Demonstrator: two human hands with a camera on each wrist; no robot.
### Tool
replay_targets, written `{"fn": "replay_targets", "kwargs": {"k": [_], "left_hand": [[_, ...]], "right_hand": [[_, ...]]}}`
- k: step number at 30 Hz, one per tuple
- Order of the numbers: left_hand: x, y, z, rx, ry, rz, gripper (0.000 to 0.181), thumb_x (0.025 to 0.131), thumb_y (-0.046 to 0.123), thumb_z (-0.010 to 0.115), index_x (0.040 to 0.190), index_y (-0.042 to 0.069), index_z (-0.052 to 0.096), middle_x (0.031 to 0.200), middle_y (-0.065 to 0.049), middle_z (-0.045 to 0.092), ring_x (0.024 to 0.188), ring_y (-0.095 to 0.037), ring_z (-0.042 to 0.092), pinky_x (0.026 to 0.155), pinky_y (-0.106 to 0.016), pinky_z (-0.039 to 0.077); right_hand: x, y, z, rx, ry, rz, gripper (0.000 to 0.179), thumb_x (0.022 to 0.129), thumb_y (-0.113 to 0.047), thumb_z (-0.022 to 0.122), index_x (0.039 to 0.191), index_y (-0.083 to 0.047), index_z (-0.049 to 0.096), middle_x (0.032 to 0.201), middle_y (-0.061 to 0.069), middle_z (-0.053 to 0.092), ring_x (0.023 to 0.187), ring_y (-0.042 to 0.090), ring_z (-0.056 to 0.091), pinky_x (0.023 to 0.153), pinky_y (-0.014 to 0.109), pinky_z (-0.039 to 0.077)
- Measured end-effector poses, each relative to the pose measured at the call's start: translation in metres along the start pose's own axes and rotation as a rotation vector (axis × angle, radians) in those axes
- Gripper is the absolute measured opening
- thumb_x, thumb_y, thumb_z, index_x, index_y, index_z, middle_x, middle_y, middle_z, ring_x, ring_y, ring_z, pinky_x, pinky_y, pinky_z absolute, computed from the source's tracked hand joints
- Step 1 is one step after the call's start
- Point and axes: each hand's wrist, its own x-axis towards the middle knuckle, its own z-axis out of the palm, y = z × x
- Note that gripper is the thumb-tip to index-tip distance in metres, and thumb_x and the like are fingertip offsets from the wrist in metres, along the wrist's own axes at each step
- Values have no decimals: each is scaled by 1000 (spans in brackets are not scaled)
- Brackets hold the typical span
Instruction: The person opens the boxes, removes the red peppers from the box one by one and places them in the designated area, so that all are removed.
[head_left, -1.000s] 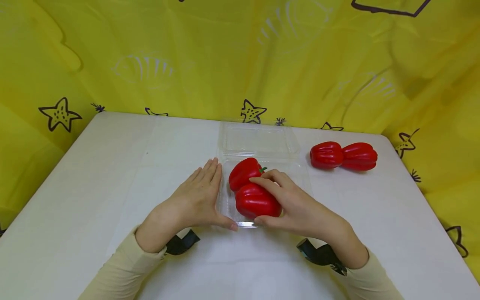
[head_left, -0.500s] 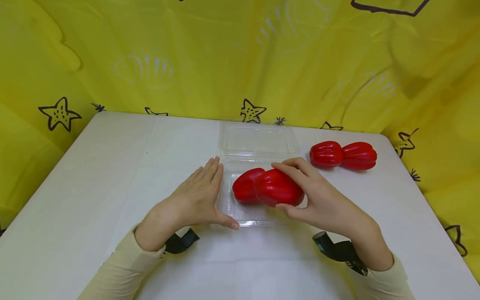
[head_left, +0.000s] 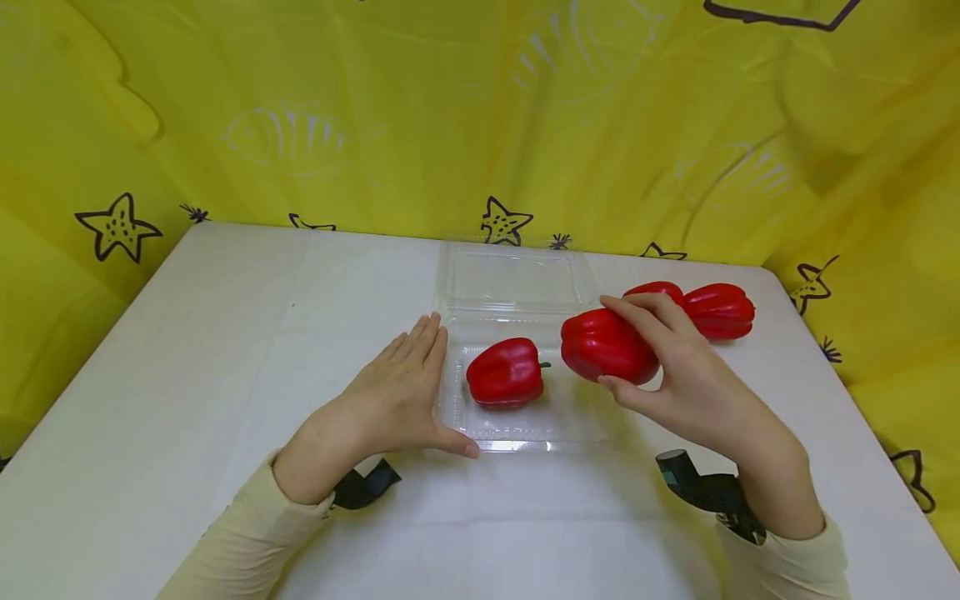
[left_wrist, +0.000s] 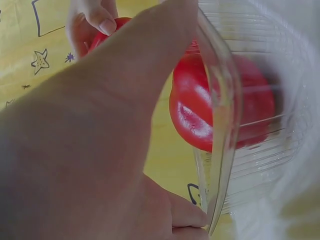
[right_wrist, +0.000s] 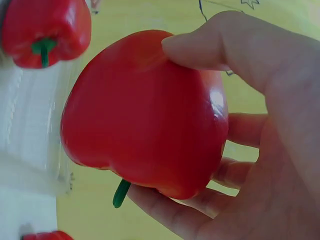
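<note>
My right hand (head_left: 686,367) grips a red bell pepper (head_left: 606,346) over the right side of a clear plastic clamshell box (head_left: 517,444); its green stem shows in the right wrist view, thumb on one side and fingers round the other. A second red bell pepper (head_left: 505,372) lies on its side inside the box, stem to the right. My left hand (head_left: 393,392) rests with straight fingers along the box's left side, the thumb at its front left corner. In the left wrist view the pepper inside shows through the clear wall.
The box's lid (head_left: 517,275) lies folded open toward the back. Two more red bell peppers lie end to end at the back right of the white table (head_left: 187,350); my right hand partly covers one, the other pepper (head_left: 720,312) shows fully. A yellow curtain (head_left: 420,108) borders the table.
My right hand has lifted one bell pepper from the box and carried it right and back. The pepper left inside has turned, its stem now pointing right. My left hand has stayed put.
</note>
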Motion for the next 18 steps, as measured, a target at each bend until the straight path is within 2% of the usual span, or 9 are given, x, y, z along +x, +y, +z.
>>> {"fn": "replay_targets", "kwargs": {"k": [8,12,18], "left_hand": [[-3,-1,-3,7,-18,-10,137,63,78,73,156,-4,15,167,-19,6,156,-34,3,126,-50,14],[-4,-2,-4,10,-28,-18,137,64,78,73,156,-4,14,167,-19,5,156,-34,3,126,-50,13],[-4,-1,-4,19,-27,-17,137,64,78,73,156,-4,15,166,-20,6,155,-34,4,126,-50,14]], "right_hand": [[-4,16,-6,-21,39,95,78,74,-4,82,143,-5,47,138,18,46,119,36,49,78,60,58],[-6,23,-8,-31,36,117,79,74,-5,83,144,-3,46,138,21,44,121,40,46,77,64,56],[-6,31,-10,-65,11,214,84,70,-4,85,143,-1,44,139,23,41,123,44,42,79,67,54]]}}
